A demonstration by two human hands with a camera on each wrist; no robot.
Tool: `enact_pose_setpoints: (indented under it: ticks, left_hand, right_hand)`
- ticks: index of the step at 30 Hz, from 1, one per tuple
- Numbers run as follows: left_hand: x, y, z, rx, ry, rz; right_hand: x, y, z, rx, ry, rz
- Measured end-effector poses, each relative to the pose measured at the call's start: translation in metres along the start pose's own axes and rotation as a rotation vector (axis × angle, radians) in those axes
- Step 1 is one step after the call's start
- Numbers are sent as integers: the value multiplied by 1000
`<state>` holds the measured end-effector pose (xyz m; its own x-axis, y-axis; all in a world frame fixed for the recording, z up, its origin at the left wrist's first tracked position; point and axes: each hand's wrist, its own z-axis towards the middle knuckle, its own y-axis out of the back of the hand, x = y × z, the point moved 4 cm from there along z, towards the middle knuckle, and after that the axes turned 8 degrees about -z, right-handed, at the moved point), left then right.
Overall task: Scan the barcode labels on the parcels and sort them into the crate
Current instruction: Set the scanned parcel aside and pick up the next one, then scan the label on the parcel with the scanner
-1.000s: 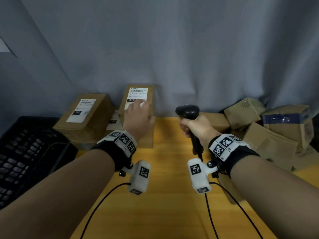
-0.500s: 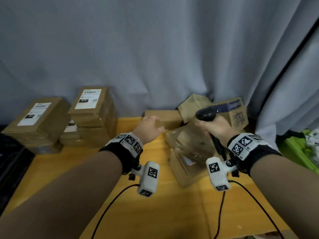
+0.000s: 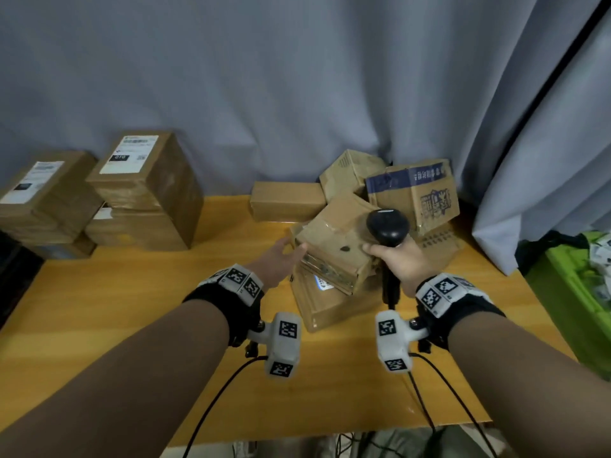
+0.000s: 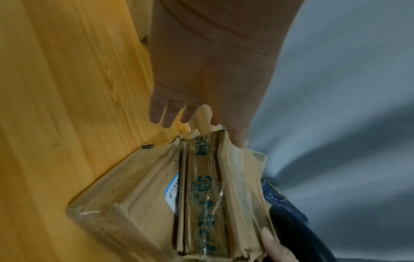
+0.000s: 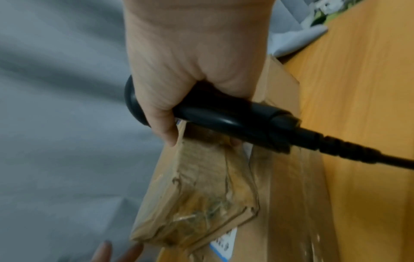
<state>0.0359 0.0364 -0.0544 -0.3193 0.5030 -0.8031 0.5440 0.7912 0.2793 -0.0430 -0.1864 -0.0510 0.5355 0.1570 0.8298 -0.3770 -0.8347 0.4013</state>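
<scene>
A tilted, tape-wrapped cardboard parcel (image 3: 334, 246) (image 4: 201, 195) (image 5: 197, 203) lies on a flatter parcel with a blue-and-white label (image 3: 330, 309) (image 4: 125, 186) in the pile at the table's right. My left hand (image 3: 284, 254) (image 4: 212, 88) reaches its left end with straight fingers. The thumb touches the upper edge and the fingers sit beside the corner. My right hand (image 3: 396, 262) (image 5: 190, 70) grips the black corded barcode scanner (image 3: 387, 226) (image 5: 235, 117) just above the parcel's right end. A dark edge of the crate (image 3: 13, 279) shows at far left.
Two stacks of labelled brown parcels (image 3: 139, 193) stand at the back left of the wooden table (image 3: 132, 309). More boxes, one with a blue band (image 3: 413, 190), are heaped behind the scanner. A green bin (image 3: 568, 292) sits off the right edge, with a grey curtain behind.
The view has swung right. My left hand left the labelled box on the left stack and moved across to the tilted parcel. The right hand carried the scanner over the pile.
</scene>
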Motion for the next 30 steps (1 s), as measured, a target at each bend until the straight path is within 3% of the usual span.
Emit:
enact_pose_setpoints:
  ticks: [4, 10, 15, 19, 21, 25, 30]
  left_hand:
    - [10, 3, 8, -81, -4, -60]
    - [33, 18, 2, -178, 129, -415]
    - [14, 51, -9, -243, -42, -384]
    - [-14, 91, -17, -394, -265, 209]
    - [-24, 104, -24, -420, -391, 462]
    - [-32, 117, -39, -400, -650, 874]
    - [-32, 135, -44, -465, -952, 1074]
  right_hand:
    - [-9, -30, 1, -4, 11, 86]
    - [-11, -47, -4, 94, 3, 107]
    - [18, -56, -15, 119, 72, 189]
    - [60, -61, -19, 170, -20, 550]
    - [84, -63, -17, 189, -37, 613]
    - [115, -78, -21, 340, -123, 423]
    - [123, -100, -29, 437, -268, 390]
